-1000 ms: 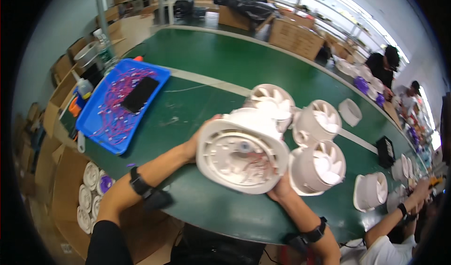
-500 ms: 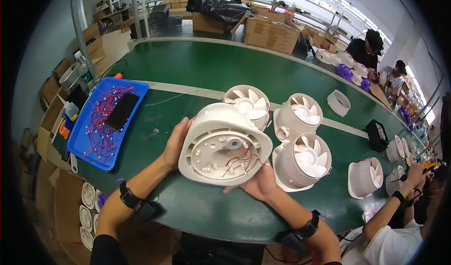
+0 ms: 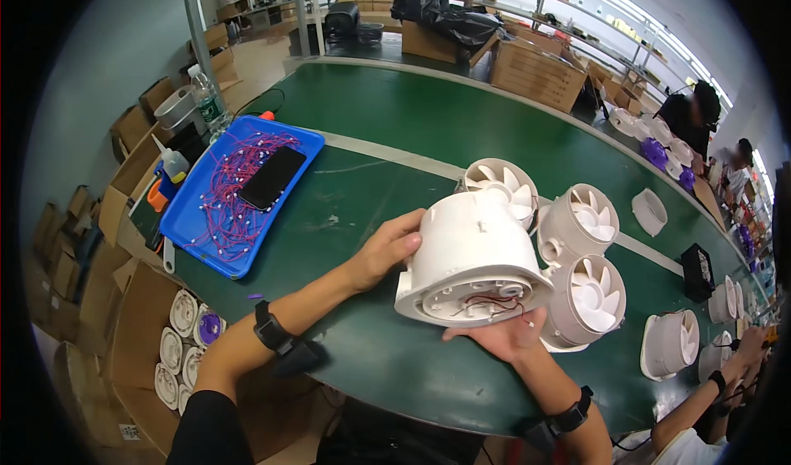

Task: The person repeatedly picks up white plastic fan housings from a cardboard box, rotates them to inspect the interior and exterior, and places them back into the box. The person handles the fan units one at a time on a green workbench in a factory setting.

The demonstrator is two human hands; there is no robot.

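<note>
A white round fan housing (image 3: 471,233) is held above the bench between both hands. Its flanged base tips toward me, with thin red and dark wires hanging in the recess. My left hand (image 3: 389,249) grips the side wall, thumb against it and fingers partly hidden behind. Palm up, my right hand (image 3: 509,338) supports the base from below at its right, and the wires end near its fingers. Just beyond and to the right stand similar housings with white blades: a far fan (image 3: 499,186), a middle fan (image 3: 581,222) and a near fan (image 3: 587,300).
On the left lies a blue tray (image 3: 311,138) with red wires (image 3: 222,189) and a black phone (image 3: 273,177). A carton (image 3: 140,333) of round parts sits below. Rightward are a white ring (image 3: 649,211), a black box (image 3: 697,272), another fan (image 3: 671,343) and co-workers.
The housing has been tipped so more of its side wall and less of its base shows. My view has turned left, shifting the bench contents rightward in the picture.
</note>
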